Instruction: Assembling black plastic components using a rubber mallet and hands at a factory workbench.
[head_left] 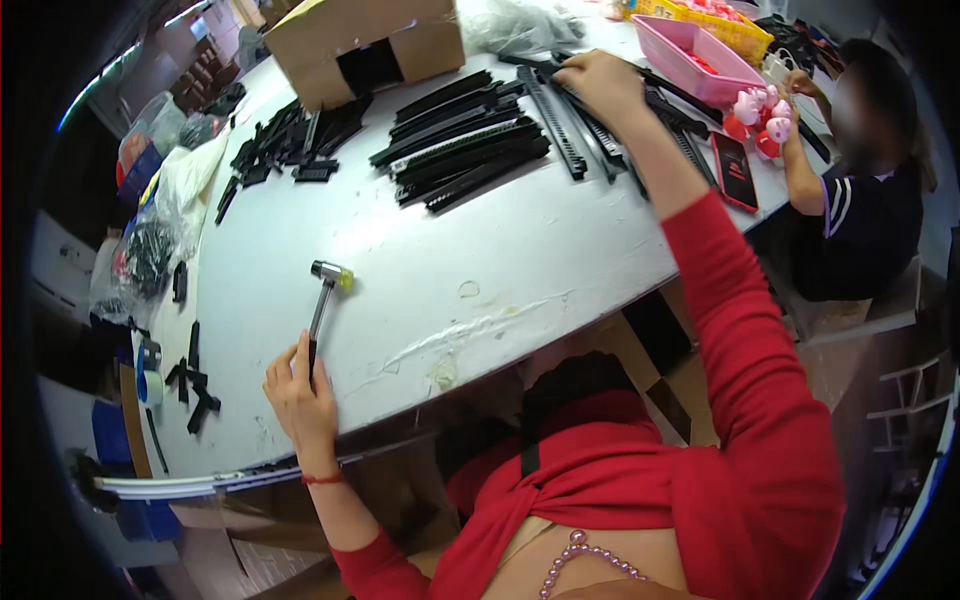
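My left hand [298, 395] grips the dark handle of a small hammer [324, 296] lying on the white table [480, 250]; its metal head with a yellow face points away from me. My right hand [598, 85] reaches far across the table and rests on a long black toothed plastic strip [558, 125] among several such strips [462, 150] piled at the far middle. Both arms wear red sleeves.
A cardboard box [360, 45] stands at the far left with small black parts [285, 145] beside it. A pink tray [695, 55], pink toy figures [760, 115] and a dark phone [735, 170] sit far right, where another person [860, 180] works. Plastic bags [165, 215] hang off the left edge.
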